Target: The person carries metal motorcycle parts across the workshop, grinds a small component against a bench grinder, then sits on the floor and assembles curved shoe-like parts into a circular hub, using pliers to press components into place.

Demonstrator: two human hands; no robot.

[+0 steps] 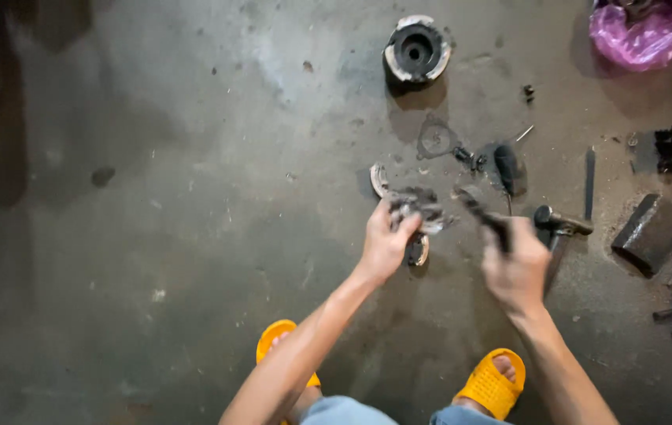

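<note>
Nearby: round hub (417,50) | hammer (560,223) | dark block (652,232) | pink bag (643,35)

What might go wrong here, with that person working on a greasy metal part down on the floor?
The right hand swings a dark tool close to the left hand gripping the metal part, so fingers could get struck. The feet wear open yellow sandals, and loose tools such as the hammer lie nearby.

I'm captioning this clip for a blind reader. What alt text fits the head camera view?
Seen from above, a person's left hand grips a grimy metal part while the blurred right hand holds a dark tool beside it, over a stained concrete floor. A round black hub, a hammer and a pink bag lie nearby; yellow sandals show below.
</note>
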